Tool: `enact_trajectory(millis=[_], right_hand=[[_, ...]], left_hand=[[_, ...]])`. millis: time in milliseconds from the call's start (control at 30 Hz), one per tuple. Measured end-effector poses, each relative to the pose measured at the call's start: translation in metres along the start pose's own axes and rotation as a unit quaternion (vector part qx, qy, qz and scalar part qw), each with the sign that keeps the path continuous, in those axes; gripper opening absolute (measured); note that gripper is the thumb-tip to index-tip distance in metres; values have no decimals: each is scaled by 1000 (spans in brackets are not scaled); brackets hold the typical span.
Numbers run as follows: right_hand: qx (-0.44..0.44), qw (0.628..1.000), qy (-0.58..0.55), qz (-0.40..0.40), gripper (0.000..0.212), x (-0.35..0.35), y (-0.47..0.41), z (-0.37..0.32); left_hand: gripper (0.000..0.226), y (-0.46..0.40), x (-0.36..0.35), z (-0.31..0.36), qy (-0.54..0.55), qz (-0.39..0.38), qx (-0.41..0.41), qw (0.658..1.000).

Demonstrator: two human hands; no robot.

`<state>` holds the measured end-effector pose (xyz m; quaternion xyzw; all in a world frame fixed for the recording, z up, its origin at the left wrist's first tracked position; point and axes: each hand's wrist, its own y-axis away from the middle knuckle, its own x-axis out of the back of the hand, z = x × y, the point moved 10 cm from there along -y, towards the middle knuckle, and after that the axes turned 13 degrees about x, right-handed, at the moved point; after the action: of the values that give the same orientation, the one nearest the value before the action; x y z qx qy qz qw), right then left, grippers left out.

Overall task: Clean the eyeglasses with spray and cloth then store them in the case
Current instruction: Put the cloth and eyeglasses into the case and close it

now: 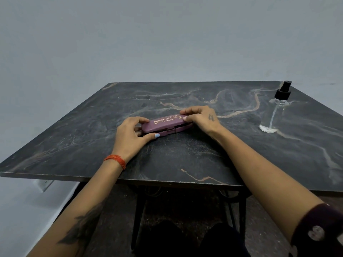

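Where the two forearms reach across the dark tabletop (185, 156), the left hand (130, 133) wears an orange thread bracelet (116, 160) at the wrist and grips the near-left end of the glasses case (165, 124), thumb along its front edge and fingers curled over the top. Lying between both hands, the case is a long, rounded, matte maroon shell with gold lettering on its lid, which stands slightly ajar along the front seam. At its far-right end the right hand (201, 117) clasps it, fingers curled over the lid. Smooth and marble-patterned, the table is charcoal with pale tan veins. Well to the right of the right hand, a clear cylindrical spray bottle (274, 112) with a black pump top stands upright.
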<state>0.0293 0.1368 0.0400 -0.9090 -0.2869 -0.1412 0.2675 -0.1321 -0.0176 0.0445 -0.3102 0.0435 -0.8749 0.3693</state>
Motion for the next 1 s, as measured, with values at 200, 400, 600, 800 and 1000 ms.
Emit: enact_trajectory(millis=[200, 400, 600, 800, 1000], right_hand=[[2, 1000, 17, -2, 27, 0, 0, -1], [5, 1000, 14, -3, 30, 2, 1, 1], [12, 1000, 10, -3, 29, 2, 1, -1], [13, 1000, 6, -10, 31, 3, 2, -1], [16, 1000, 17, -17, 34, 2, 1, 2]], left_hand=[[38, 1, 0, 2, 0, 0, 1, 1000], [44, 5, 1, 4, 8, -3, 7, 1000], [28, 3, 3, 5, -18, 19, 1, 1000], [24, 1, 3, 3, -9, 19, 7, 1000], [27, 0, -1, 0, -9, 2, 7, 1000]])
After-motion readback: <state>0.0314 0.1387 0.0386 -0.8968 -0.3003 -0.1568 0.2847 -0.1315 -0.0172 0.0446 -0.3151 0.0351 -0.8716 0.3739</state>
